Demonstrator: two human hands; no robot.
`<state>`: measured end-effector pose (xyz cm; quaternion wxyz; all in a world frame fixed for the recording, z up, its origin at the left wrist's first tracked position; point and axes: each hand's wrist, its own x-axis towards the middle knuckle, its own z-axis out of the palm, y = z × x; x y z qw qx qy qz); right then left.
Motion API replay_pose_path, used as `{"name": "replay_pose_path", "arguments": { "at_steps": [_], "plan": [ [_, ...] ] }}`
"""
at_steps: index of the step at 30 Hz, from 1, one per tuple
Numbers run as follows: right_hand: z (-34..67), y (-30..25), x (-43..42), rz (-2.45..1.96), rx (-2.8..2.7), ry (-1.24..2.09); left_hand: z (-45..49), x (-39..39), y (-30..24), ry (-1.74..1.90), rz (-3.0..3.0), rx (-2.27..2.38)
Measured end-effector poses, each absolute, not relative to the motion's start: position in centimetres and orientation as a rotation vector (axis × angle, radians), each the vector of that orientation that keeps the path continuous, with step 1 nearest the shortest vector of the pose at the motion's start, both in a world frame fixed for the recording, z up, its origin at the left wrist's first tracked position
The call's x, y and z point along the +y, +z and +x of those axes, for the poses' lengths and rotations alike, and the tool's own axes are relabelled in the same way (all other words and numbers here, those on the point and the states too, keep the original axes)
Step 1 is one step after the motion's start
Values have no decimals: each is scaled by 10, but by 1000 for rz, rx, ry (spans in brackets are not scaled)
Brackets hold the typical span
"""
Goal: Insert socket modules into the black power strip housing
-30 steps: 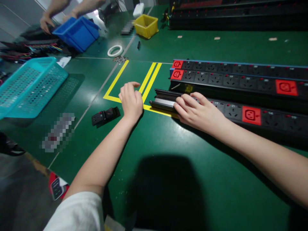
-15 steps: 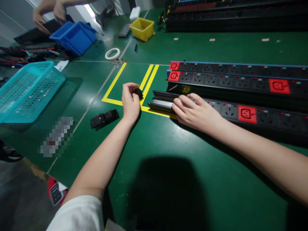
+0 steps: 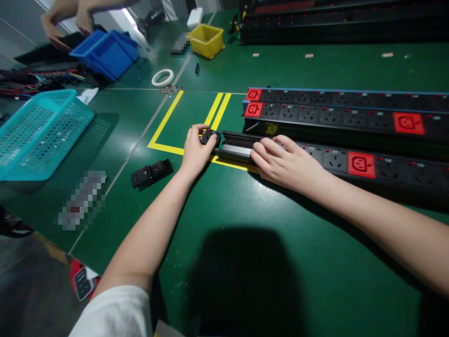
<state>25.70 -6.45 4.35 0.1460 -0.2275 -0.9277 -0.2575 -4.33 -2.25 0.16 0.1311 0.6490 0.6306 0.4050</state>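
Observation:
Pinched in my left hand [image 3: 197, 150] is a small black socket module [image 3: 209, 136], held at the open left end of a black power strip [image 3: 333, 159]. That end shows a bare channel with a silvery inside [image 3: 236, 149]; farther right, black sockets and a red one fill it. My right hand [image 3: 280, 159] grips the strip around its near side, fingers over the top by the channel. To the left of my left hand, two more black socket modules [image 3: 151, 173] lie on the green table [image 3: 245, 201].
Behind lie two more socket strips [image 3: 315, 112]. A turquoise basket [image 3: 45, 135], blue bin [image 3: 108, 54], yellow bin [image 3: 206, 41] and tape roll [image 3: 162, 77] stand left and back. Another person's hands [image 3: 70, 23] are at the far left. Black strips [image 3: 343, 23] line the back.
My left hand has moved right with the socket module, turning its socket face up, and brought it to the strip's open end. My right hand stays on the strip.

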Motion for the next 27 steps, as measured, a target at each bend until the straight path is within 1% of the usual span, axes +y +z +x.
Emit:
{"name": "replay_pose_path", "arguments": {
  "at_steps": [7, 12, 16, 20, 23, 27],
  "plan": [
    [257, 48, -65, -630, -2680, -842, -40, -22, 1, 1217, 1795, 1827],
    [257, 45, -65, -683, -2716, -718, -42, -19, 1, 1302, 1655, 1780],
    [257, 45, -65, -763, -2731, -557, -43, -13, 3, 1338, 1580, 1625],
    [255, 49, -65, -743, -2785, -586, -38, -11, 6, 1303, 1537, 1504],
    [254, 50, -65, -739, -2804, -622, -35, -11, 7, 1307, 1499, 1511],
    [254, 50, -65, -745, -2797, -585, -35, -13, 8, 1326, 1473, 1532]
  ]
}}
